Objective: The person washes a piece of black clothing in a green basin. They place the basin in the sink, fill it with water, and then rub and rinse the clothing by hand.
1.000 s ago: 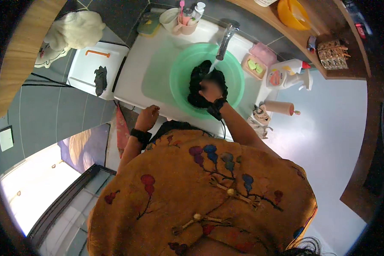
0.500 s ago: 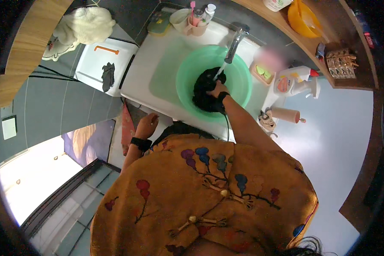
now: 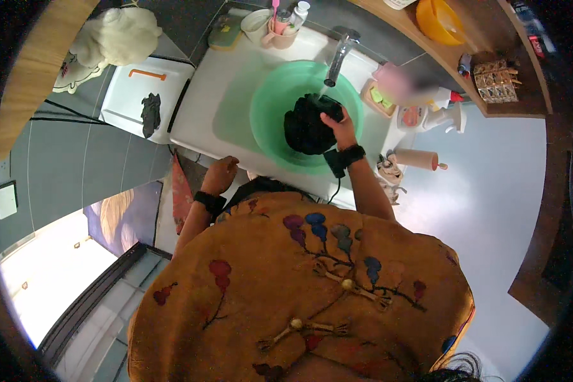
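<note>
A wet black cloth is bunched up inside the green plastic basin standing in the white sink. My right hand grips the cloth's right side, thumb and fingers closed on it. Water runs from the chrome faucet onto the far part of the cloth. My left hand is near the sink's front edge, its fingers curled with nothing visible in them. Both wrists wear black bands; a cable hangs from the right one. The cloth's underside is hidden.
Behind the basin at left stands a pink cup with bottles. On the right are a soap dish, a spray bottle and a roller-shaped thing. A wooden shelf juts in at upper right.
My right hand has drawn back from the cloth's top to its right side and turned, now gripping it there. My left hand stays near the front edge. The whole view has shifted slightly.
</note>
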Tool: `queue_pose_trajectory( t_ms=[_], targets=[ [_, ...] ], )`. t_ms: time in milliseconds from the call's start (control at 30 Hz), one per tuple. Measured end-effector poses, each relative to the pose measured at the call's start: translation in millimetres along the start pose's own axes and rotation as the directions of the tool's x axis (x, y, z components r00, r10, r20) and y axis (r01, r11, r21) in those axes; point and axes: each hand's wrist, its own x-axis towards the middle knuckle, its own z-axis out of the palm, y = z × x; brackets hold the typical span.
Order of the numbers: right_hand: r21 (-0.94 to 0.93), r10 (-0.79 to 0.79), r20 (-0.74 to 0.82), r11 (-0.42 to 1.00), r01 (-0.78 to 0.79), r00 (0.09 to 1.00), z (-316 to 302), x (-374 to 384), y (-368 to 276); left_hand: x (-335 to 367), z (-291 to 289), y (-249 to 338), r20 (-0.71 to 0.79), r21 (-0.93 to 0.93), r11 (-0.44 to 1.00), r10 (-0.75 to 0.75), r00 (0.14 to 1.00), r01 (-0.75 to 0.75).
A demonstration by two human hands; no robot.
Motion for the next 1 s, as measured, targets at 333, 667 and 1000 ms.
queue_pose_trajectory(
  t_ms=[333, 667, 1000],
  targets=[
    [-0.825, 0.240, 0.485, 0.444, 0.349, 0.841, 28, -21, 55, 4, -1, -4, 0.009, 0.032, 0.999, 0.018, 1.000, -0.018],
    [-0.949, 0.450, 0.300, 0.229, 0.216, 0.841, 62, 9, 86, -8, -7, -1, -0.008, 0.087, 0.996, 0.005, 1.000, -0.004],
    [-0.798, 0.390, 0.119, 0.584, -0.146, 0.913, 29, 31, 89, -19, -9, -7, -0.084, 0.052, 0.999, -0.007, 0.996, 0.011]
  ],
)
